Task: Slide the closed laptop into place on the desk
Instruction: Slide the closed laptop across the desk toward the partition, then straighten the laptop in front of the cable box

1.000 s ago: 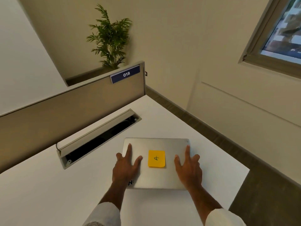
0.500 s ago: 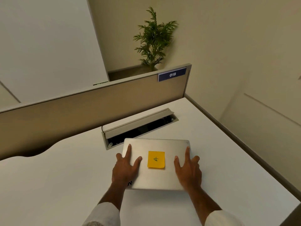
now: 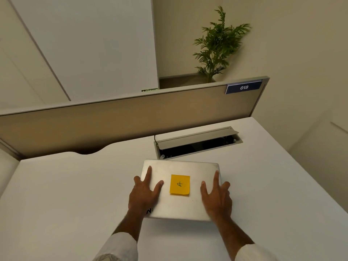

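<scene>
The closed silver laptop (image 3: pixel 199 202) lies flat on the white desk (image 3: pixel 66 194), with a yellow sticky note (image 3: pixel 179 184) stuck to the middle of its lid. My left hand (image 3: pixel 145 194) rests palm down on the lid's left part, fingers spread, its outer fingers over the left edge. On the right part of the lid my right hand (image 3: pixel 216 198) lies the same way, spread and flat. The laptop's far edge sits just short of the open cable tray (image 3: pixel 197 146).
A beige divider panel (image 3: pixel 113 125) with a blue "018" tag (image 3: pixel 243 87) runs along the desk's far side. The desk's right edge (image 3: pixel 301 166) drops off toward the wall. A potted plant (image 3: pixel 216 46) stands behind the panel.
The laptop has slid leftward along the desk under both hands and now sits directly in front of the cable tray. The view has turned left with it; the hands keep their pose.
</scene>
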`<state>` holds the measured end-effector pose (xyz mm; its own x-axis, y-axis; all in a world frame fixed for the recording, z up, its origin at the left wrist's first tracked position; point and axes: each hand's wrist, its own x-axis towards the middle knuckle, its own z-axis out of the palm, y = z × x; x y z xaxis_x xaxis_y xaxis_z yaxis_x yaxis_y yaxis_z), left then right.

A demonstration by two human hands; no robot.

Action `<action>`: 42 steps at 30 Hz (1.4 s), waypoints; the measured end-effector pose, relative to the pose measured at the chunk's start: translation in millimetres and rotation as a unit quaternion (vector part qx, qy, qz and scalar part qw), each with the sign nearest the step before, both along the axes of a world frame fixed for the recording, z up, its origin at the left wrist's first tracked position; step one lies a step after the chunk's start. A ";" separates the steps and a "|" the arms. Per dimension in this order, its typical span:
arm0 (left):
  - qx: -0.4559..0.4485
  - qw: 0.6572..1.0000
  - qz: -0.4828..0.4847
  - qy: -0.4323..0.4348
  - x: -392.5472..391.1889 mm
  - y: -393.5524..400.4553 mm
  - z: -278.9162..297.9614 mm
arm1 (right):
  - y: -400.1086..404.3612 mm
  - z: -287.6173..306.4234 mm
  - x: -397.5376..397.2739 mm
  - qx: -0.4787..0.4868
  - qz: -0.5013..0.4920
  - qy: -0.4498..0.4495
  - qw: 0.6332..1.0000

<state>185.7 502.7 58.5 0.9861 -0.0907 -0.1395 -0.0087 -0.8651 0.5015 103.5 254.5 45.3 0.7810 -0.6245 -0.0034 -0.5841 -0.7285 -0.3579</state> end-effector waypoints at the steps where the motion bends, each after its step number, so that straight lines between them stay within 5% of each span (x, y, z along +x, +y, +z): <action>1: 0.000 1.000 0.003 0.004 -0.3 7.6 -0.7 | 7.1 -1.2 1.5 -0.002 0.002 -0.001 1.000; 17: 0.081 0.995 -0.048 0.042 -8.0 84.6 -42.1 | 80.8 -46.4 -14.5 -0.038 0.004 0.035 0.999; 42: 0.152 0.985 -0.077 -0.005 -6.9 97.4 -63.1 | 94.4 -54.6 -16.9 -0.050 0.026 0.087 0.995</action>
